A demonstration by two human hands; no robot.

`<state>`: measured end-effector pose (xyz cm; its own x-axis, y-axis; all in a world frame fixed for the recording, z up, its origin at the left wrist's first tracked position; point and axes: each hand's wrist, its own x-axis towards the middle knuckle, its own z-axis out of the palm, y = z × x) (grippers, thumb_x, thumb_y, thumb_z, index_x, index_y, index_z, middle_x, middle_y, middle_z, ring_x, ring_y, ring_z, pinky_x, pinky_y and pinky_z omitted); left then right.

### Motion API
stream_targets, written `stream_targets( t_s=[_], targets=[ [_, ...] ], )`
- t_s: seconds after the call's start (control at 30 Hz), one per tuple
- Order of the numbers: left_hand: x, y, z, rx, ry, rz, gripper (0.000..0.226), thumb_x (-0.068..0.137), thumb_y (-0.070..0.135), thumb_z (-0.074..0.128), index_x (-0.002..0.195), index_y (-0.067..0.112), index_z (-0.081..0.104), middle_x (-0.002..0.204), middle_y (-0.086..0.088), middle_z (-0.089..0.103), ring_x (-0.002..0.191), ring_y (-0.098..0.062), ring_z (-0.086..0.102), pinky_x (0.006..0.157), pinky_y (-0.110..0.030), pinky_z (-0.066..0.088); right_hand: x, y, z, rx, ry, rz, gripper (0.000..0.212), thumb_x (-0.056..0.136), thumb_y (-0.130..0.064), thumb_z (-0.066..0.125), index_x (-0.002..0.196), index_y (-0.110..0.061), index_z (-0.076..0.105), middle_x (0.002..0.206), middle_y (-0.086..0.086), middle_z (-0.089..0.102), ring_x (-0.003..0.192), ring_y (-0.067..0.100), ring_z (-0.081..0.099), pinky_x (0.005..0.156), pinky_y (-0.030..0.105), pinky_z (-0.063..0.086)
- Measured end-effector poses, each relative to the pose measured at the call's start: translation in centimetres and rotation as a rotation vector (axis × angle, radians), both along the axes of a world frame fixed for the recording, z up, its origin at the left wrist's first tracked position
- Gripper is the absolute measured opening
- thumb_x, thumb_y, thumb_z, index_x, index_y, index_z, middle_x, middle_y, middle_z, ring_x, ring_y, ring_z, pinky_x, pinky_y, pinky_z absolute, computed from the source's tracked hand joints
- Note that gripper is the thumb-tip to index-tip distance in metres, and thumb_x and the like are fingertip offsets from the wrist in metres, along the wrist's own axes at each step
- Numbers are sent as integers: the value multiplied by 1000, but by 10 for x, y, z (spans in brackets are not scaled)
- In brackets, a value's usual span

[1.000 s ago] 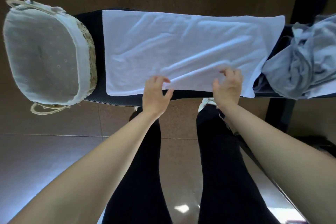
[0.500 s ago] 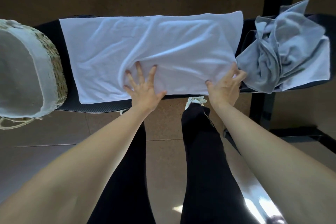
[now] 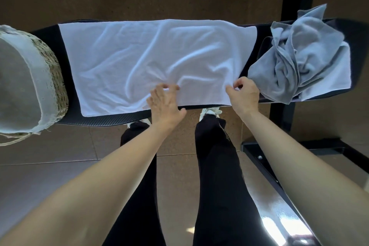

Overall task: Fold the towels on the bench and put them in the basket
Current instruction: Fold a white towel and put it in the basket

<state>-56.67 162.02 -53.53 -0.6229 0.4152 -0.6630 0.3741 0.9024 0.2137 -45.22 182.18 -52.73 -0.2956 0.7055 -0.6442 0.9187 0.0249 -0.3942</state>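
Head view: left hand (image 3: 164, 104) and right hand (image 3: 244, 94), fingers curled, pinching white towel (image 3: 151, 60) near edge on black bench (image 3: 99, 121); brown tiled floor (image 3: 60, 166) below.

Both hands' grips (image 3: 167, 99) (image 3: 243, 94) pinch the white towel (image 3: 139, 60) on the bench (image 3: 103, 121).
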Motion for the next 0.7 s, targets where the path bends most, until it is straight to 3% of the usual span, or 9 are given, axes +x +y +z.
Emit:
stream_targets(
  t_s=[0.07, 0.13, 0.23, 0.3, 0.37, 0.4, 0.5, 0.57, 0.7],
  targets=[
    [14, 16, 7, 243, -108, 46, 53, 78, 31, 78, 125, 22, 56, 125, -6, 49, 118, -30, 45, 102, -44, 43, -4, 0, 11, -115, 125, -79, 16, 84, -20, 74, 83, -16, 59, 88, -4, 63, 78, 9, 57, 79, 31, 46],
    [28, 36, 18, 447, -266, 161, 46, 81, 31, 81, 120, 18, 62, 119, 0, 59, 112, -23, 54, 97, -40, 50, -6, -1, 21, -224, 216, -134, 21, 81, -15, 78, 90, -19, 59, 102, -2, 68, 90, 11, 60, 83, 33, 49],
    [43, 70, 35, 503, -617, 445, 62, 81, 41, 85, 132, 24, 55, 122, 9, 62, 109, -10, 62, 94, -34, 56, -11, 2, 31, -426, 315, -246, 32, 78, -11, 82, 100, -24, 63, 121, 4, 67, 116, 17, 65, 94, 41, 55],
    [49, 90, 37, 502, -763, 634, 74, 74, 43, 88, 134, 31, 47, 123, 7, 64, 108, -13, 68, 95, -43, 59, -17, 8, 36, -588, 364, -366, 31, 84, -13, 80, 110, -20, 64, 115, 7, 68, 102, 23, 72, 79, 41, 62],
    [52, 102, 33, 490, -781, 715, 80, 68, 42, 90, 133, 34, 44, 119, 5, 66, 105, -19, 72, 93, -51, 60, -22, 18, 41, -666, 378, -381, 28, 94, -9, 70, 120, -10, 60, 95, 5, 67, 72, 14, 73, 60, 27, 57],
    [52, 107, 30, 471, -749, 698, 77, 70, 41, 89, 133, 32, 45, 116, 5, 66, 103, -19, 72, 91, -51, 60, -23, 23, 42, -666, 370, -357, 30, 96, -9, 68, 124, -7, 60, 91, 4, 66, 69, 14, 71, 59, 26, 56],
    [48, 115, 24, 456, -571, 637, 36, 91, 28, 73, 122, 24, 56, 104, 4, 70, 90, -19, 71, 83, -49, 60, -28, 37, 40, -637, 363, -295, 38, 92, -11, 72, 127, -20, 64, 103, 7, 65, 91, 23, 71, 85, 43, 59],
    [48, 115, 21, 475, -523, 602, 11, 98, 31, 65, 107, 26, 65, 93, 6, 73, 83, -18, 70, 79, -47, 59, -38, 50, 35, -559, 346, -306, 47, 88, -14, 76, 126, -36, 61, 116, 3, 65, 104, 22, 68, 93, 44, 56],
    [54, 103, 25, 427, -563, 506, 15, 98, 37, 60, 85, 35, 65, 82, 10, 70, 76, -12, 69, 77, -39, 55, -44, 92, -15, -254, 278, -152, 66, 68, -36, 83, 120, -65, 55, 141, -1, 52, 129, 24, 56, 104, 51, 52]
  ],
)
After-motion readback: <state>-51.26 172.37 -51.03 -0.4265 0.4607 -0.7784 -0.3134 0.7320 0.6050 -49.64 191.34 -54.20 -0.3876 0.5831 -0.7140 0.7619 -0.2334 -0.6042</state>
